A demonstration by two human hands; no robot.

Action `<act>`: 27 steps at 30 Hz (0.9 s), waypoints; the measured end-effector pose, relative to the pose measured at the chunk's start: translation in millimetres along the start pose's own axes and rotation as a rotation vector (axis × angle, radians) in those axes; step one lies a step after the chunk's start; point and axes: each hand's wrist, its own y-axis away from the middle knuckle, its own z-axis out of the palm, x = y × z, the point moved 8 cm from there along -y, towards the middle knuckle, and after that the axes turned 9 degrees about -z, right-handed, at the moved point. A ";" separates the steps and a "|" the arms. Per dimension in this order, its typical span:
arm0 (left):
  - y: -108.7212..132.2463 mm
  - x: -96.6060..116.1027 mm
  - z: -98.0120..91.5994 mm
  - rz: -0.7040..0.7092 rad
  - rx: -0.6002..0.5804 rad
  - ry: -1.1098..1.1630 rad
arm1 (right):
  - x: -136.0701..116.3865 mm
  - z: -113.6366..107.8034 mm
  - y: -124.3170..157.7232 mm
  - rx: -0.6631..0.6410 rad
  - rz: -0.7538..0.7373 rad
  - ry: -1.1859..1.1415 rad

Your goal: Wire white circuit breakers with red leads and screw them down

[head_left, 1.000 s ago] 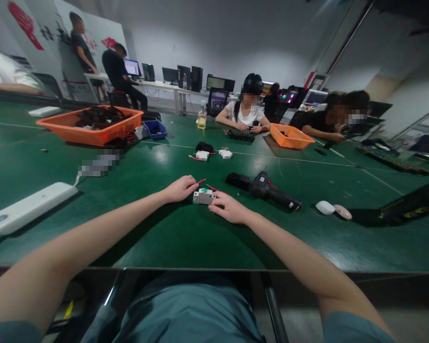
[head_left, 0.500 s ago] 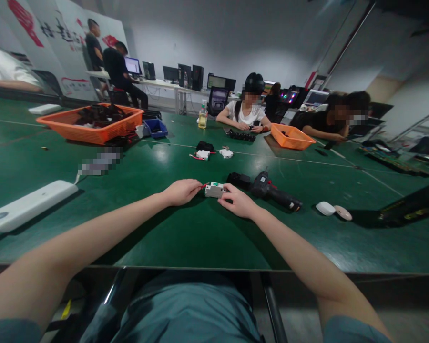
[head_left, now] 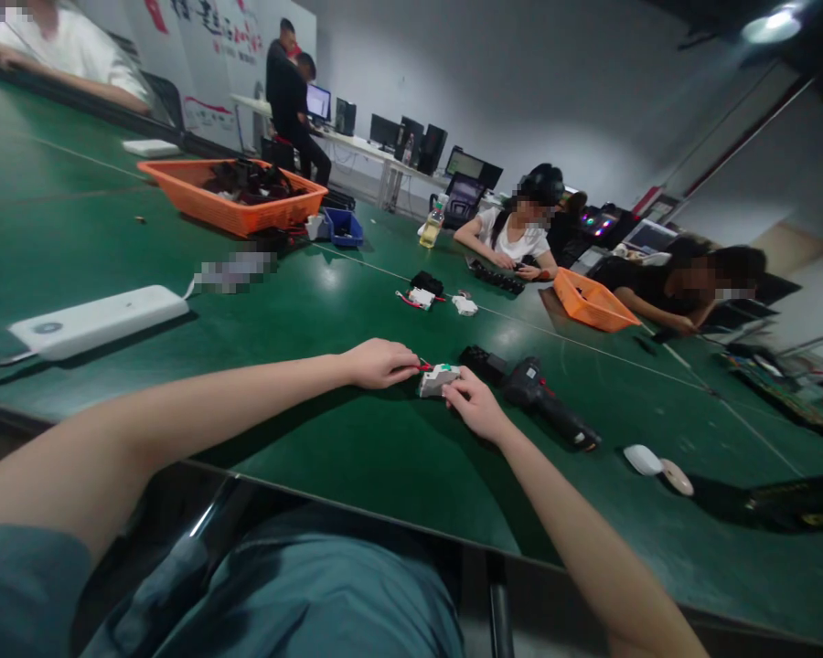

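Note:
My right hand (head_left: 476, 407) grips the right end of a white circuit breaker (head_left: 439, 380) with a green part on top. A short red wire (head_left: 424, 366) runs from the breaker's left end into the pinched fingers of my left hand (head_left: 382, 364). The breaker is just above or on the green table; I cannot tell which. Right behind my right hand lies a black cordless drill (head_left: 531, 388), next to a black block-shaped item (head_left: 485, 363). Farther back are another white breaker (head_left: 422, 298) with red wires and a white piece (head_left: 464, 303).
An orange basket (head_left: 229, 215) of black parts and a blue bin (head_left: 344, 228) stand back left. At left lies a white power strip (head_left: 102, 320). A bottle (head_left: 433, 224), a second orange basket (head_left: 593, 302) and seated co-workers are across the table. A white case (head_left: 643, 460) lies right.
The view has tilted and turned, so the table now slopes down to the right. The breaker in my hands has turned a little; both hands keep their hold.

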 end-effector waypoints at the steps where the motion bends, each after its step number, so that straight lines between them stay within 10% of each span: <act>1: 0.0 -1.5 -0.6 -0.015 0.012 0.002 | 4.8 -2.1 0.4 0.019 0.030 -0.030; 9: 3.6 2.3 -5.5 0.045 0.056 0.009 | 49.8 -12.6 8.9 0.250 0.224 -0.352; 27: 4.0 15.0 2.7 0.115 -0.052 -0.021 | 48.0 -9.9 9.1 0.202 0.229 -0.343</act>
